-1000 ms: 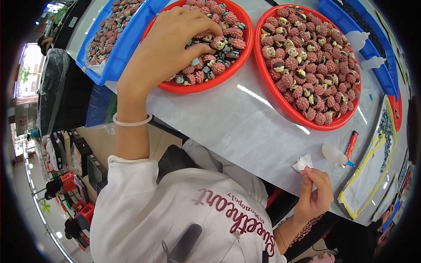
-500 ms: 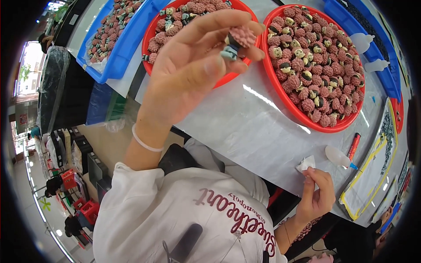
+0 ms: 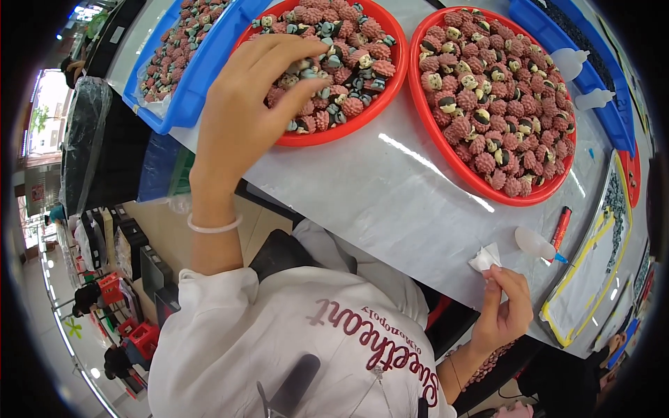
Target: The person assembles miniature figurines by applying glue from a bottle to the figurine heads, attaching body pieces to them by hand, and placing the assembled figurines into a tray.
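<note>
While I arch my left hand [image 3: 247, 101], thumb and fingers apart, over pink pieces [image 3: 352, 106] in the left red basin [image 3: 400, 59], my right hand [image 3: 505, 299] pinches white tissue [image 3: 482, 258] by the desk's [image 3: 376, 216] near edge; left-hand contact I cannot tell.

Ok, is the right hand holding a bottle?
No, the right hand pinches a crumpled white tissue; the nearest bottle lies apart on the table.

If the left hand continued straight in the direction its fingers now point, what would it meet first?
Probably the pink, bumpy pieces in the left red basin, just ahead of the left hand. Depth is unclear: it may pass above them or touch them already.
</note>
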`<control>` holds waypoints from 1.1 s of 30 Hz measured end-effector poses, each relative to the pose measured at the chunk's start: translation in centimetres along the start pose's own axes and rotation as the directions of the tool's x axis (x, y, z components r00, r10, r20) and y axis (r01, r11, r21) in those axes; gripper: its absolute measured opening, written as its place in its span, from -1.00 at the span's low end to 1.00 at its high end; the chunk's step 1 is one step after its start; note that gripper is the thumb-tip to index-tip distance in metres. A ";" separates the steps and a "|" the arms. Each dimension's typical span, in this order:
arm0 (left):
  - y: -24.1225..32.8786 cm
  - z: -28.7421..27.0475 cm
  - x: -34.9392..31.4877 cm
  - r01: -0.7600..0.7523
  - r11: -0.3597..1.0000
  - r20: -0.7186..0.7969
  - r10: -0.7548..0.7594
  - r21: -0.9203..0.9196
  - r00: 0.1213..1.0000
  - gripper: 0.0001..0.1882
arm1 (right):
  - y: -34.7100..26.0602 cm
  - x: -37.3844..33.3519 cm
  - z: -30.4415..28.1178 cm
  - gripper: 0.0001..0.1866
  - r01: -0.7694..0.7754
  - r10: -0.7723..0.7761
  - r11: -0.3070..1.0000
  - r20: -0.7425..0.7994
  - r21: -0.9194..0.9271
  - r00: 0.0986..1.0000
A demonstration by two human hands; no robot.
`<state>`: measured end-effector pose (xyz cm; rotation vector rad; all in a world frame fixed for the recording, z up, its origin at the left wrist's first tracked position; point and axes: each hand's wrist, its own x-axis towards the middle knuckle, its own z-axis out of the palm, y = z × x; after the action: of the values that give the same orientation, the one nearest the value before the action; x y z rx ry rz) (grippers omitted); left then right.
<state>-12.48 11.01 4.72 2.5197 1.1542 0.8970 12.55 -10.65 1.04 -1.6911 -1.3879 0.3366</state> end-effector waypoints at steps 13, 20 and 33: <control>0.6 0.8 1.8 0.011 0.943 0.112 -0.051 0.332 0.992 -0.72 | 0.0 -0.1 -0.3 -0.85 0.000 0.000 1.000 -0.025 0.031 1.000; 1.8 0.3 1.4 0.026 0.942 0.151 -0.081 0.336 0.985 -0.68 | 0.0 0.4 -0.2 -0.83 0.010 -0.008 0.999 -0.057 0.041 0.998; 8.1 6.3 12.4 -0.599 0.788 0.177 0.616 -0.142 0.768 -0.73 | -0.1 0.1 -2.4 -0.82 0.046 -0.040 0.998 -0.148 0.039 0.988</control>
<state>2.56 15.17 8.66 2.8745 0.2022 0.7368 14.15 -11.68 2.54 -1.6158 -1.2976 0.2109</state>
